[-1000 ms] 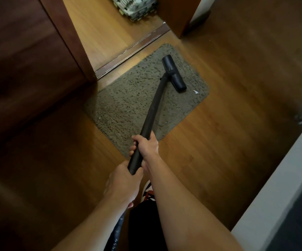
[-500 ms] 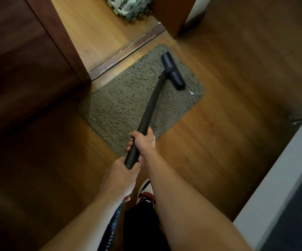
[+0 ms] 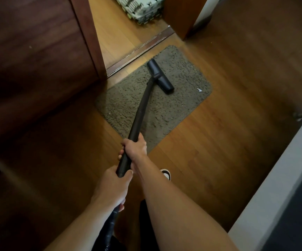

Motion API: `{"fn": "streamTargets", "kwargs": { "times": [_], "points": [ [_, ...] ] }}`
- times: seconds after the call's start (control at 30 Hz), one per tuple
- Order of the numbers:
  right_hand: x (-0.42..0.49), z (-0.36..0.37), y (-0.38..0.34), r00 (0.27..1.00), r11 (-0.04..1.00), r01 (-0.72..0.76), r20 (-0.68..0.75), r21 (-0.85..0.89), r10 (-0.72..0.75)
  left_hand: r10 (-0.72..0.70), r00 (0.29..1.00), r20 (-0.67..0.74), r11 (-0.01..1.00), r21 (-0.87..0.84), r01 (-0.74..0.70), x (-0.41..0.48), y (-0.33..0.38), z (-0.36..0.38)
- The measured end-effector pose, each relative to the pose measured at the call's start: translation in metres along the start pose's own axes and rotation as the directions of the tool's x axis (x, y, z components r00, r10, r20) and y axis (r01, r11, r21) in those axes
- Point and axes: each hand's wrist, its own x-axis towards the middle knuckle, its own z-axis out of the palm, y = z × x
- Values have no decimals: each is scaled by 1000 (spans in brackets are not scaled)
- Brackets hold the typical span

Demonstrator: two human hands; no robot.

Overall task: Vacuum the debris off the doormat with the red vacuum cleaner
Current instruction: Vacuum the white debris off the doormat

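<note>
A grey-brown shaggy doormat (image 3: 182,98) lies on the wooden floor in front of a doorway. The black vacuum wand (image 3: 142,109) slants across it, and its floor head (image 3: 160,76) rests on the far half of the mat. My right hand (image 3: 134,147) grips the wand higher up. My left hand (image 3: 113,187) grips its lower end, where the hose (image 3: 108,230) joins. A small white scrap of debris (image 3: 199,90) lies on the mat to the right of the head. The red vacuum body is out of view.
A dark wooden door (image 3: 29,60) stands at the left, with a metal threshold strip (image 3: 139,51) behind the mat. Stacked foam tiles (image 3: 141,9) sit beyond the doorway. A white ledge (image 3: 282,178) runs along the right. My shoe (image 3: 165,173) shows beside my right forearm.
The floor head has slid a little towards the mat's left side, away from the white scrap. Both hands keep their grip on the wand.
</note>
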Motion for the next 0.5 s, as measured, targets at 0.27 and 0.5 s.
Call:
{"fn": "streamTargets", "kwargs": {
  "times": [0.27,0.5],
  "points": [
    [-33,16,51,999,1000,11,-43,29,-10,24,1000,19,997,76,-26,-16,-53,-21],
    [-41,8,64,991,991,36,-129,126,-19,53,994,92,982,177,-69,-14,-63,-26]
  ]
}}
